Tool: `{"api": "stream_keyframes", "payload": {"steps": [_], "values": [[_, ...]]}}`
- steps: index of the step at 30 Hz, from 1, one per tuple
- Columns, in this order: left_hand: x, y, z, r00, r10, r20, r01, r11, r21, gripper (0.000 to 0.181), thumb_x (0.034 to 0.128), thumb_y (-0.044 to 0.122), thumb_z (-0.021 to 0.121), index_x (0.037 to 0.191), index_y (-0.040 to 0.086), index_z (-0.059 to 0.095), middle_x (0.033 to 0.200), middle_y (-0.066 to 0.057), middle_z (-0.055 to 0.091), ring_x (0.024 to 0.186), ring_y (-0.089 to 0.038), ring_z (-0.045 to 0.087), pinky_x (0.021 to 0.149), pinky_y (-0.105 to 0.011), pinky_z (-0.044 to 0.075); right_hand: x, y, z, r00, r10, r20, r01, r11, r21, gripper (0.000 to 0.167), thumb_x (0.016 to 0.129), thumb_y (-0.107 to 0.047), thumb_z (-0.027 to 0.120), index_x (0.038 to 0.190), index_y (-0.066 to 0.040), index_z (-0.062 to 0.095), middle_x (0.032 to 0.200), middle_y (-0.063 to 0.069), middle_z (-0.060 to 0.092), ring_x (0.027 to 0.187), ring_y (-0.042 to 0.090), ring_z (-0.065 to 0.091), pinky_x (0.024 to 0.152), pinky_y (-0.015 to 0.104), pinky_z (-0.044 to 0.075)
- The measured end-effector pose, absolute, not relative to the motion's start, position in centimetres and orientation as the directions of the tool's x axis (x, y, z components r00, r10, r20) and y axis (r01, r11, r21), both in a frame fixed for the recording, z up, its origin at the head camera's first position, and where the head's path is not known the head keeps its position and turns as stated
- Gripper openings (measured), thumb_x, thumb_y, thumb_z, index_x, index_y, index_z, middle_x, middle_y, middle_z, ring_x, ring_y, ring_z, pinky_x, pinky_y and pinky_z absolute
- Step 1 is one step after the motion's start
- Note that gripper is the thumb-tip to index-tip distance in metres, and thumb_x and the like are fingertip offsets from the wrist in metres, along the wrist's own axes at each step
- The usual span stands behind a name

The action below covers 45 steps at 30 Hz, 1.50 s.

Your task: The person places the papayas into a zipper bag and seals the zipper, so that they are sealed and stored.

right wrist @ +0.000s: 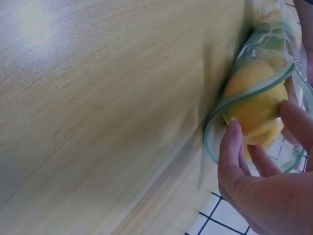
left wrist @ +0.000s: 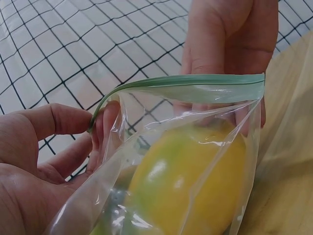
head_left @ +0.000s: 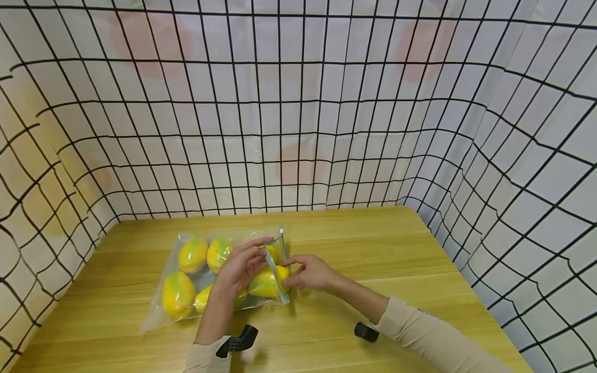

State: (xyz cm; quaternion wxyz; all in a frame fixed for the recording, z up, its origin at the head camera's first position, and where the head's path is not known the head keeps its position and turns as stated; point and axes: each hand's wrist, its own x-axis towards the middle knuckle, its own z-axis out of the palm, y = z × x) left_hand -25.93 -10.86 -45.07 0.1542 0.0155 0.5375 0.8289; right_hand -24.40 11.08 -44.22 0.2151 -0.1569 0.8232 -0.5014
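Note:
A clear zip bag (head_left: 202,278) with a green-edged mouth lies on the table, its mouth to the right. Several yellow-green mangoes (head_left: 179,294) are inside it. My left hand (head_left: 239,267) pinches the bag's rim, with fingers on both sides of the plastic in the left wrist view. My right hand (head_left: 313,272) reaches in at the open mouth. Its thumb and fingertips sit around the end of the nearest mango (right wrist: 254,110), which lies just within the rim (right wrist: 259,89). The palm side of my right hand is partly hidden in the head view.
The wooden table (head_left: 364,248) spreads around the bag. A black net (head_left: 298,119) over pale sheeting stands at the back and both sides. Black wrist devices (head_left: 366,332) are attached near both sleeves.

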Motion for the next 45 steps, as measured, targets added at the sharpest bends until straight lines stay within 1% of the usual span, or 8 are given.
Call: {"api": "stream_keyframes", "payload": {"steps": [6, 13, 17, 21, 27, 36, 41, 45], "values": [[-26.0, -10.8, -45.1, -0.947, 0.291, -0.133, -0.238, -0.364, 0.900, 0.046, 0.0973, -0.003, 0.049, 0.143, -0.010, 0.049, 0.107, -0.008, 0.060, 0.078, -0.011, 0.064, 0.082, -0.025, 0.061, -24.4, 11.1, -44.0, -0.857, -0.471, -0.208, -0.002, 0.407, -0.913, 0.045, 0.086, -0.017, 0.078, 0.128, -0.006, 0.067, 0.102, 0.009, 0.076, 0.094, 0.030, 0.073, 0.083, 0.045, 0.062], [-26.2, -10.7, -45.1, -0.945, 0.303, -0.126, -0.241, -0.381, 0.893, 0.046, 0.0980, -0.004, 0.048, 0.143, -0.011, 0.049, 0.101, -0.007, 0.061, 0.076, -0.010, 0.064, 0.082, -0.027, 0.061, -24.5, 10.8, -44.0, -0.857, -0.469, -0.213, 0.020, 0.384, -0.923, 0.043, 0.086, -0.015, 0.076, 0.127, -0.004, 0.067, 0.099, 0.011, 0.075, 0.093, 0.032, 0.073, 0.084, 0.047, 0.062], [-26.2, -10.7, -45.1, -0.946, 0.301, -0.119, -0.233, -0.378, 0.896, 0.045, 0.0980, -0.004, 0.048, 0.143, -0.011, 0.049, 0.111, -0.009, 0.060, 0.078, -0.010, 0.065, 0.084, -0.028, 0.061, -24.4, 10.4, -44.0, -0.861, -0.459, -0.218, 0.026, 0.388, -0.921, 0.044, 0.084, -0.013, 0.075, 0.127, -0.005, 0.067, 0.096, 0.009, 0.074, 0.088, 0.027, 0.073, 0.083, 0.045, 0.062], [-26.1, -10.6, -45.0, -0.951, 0.286, -0.117, -0.224, -0.375, 0.900, 0.045, 0.0978, -0.004, 0.049, 0.142, -0.011, 0.050, 0.115, -0.010, 0.058, 0.079, -0.011, 0.065, 0.085, -0.028, 0.061, -24.4, 10.1, -44.0, -0.864, -0.453, -0.221, 0.029, 0.393, -0.919, 0.045, 0.083, -0.012, 0.074, 0.127, -0.005, 0.067, 0.097, 0.009, 0.074, 0.085, 0.022, 0.071, 0.083, 0.044, 0.062], [-26.1, -10.6, -45.0, -0.955, 0.268, -0.128, -0.224, -0.367, 0.903, 0.045, 0.0973, -0.004, 0.050, 0.142, -0.010, 0.052, 0.118, -0.012, 0.056, 0.080, -0.011, 0.065, 0.086, -0.028, 0.061, -24.6, 9.9, -44.2, -0.867, -0.448, -0.220, 0.036, 0.384, -0.923, 0.044, 0.081, -0.010, 0.073, 0.125, -0.005, 0.068, 0.100, 0.010, 0.074, 0.085, 0.023, 0.072, 0.083, 0.044, 0.062], [-26.0, -10.6, -45.0, -0.956, 0.265, -0.126, -0.221, -0.369, 0.903, 0.045, 0.0970, -0.003, 0.050, 0.141, -0.010, 0.052, 0.113, -0.010, 0.057, 0.080, -0.011, 0.063, 0.085, -0.028, 0.061, -24.7, 9.7, -44.2, -0.865, -0.452, -0.221, 0.052, 0.356, -0.933, 0.042, 0.080, -0.008, 0.072, 0.121, -0.003, 0.069, 0.099, 0.012, 0.073, 0.084, 0.024, 0.073, 0.082, 0.043, 0.062], [-26.0, -10.6, -45.0, -0.956, 0.264, -0.130, -0.226, -0.373, 0.900, 0.045, 0.0973, -0.003, 0.050, 0.142, -0.010, 0.051, 0.113, -0.010, 0.056, 0.080, -0.011, 0.063, 0.083, -0.027, 0.061, -24.7, 9.7, -44.4, -0.857, -0.467, -0.216, 0.061, 0.325, -0.944, 0.042, 0.080, -0.008, 0.072, 0.121, -0.002, 0.069, 0.100, 0.013, 0.074, 0.083, 0.022, 0.073, 0.082, 0.042, 0.063], [-25.9, -10.5, -44.9, -0.956, 0.263, -0.129, -0.222, -0.366, 0.904, 0.046, 0.0966, -0.003, 0.051, 0.142, -0.010, 0.051, 0.108, -0.010, 0.058, 0.078, -0.011, 0.064, 0.083, -0.027, 0.061, -24.7, 9.7, -44.5, -0.853, -0.474, -0.218, 0.070, 0.310, -0.948, 0.042, 0.080, -0.008, 0.072, 0.122, -0.002, 0.069, 0.103, 0.013, 0.074, 0.081, 0.020, 0.073, 0.081, 0.040, 0.063]]}}
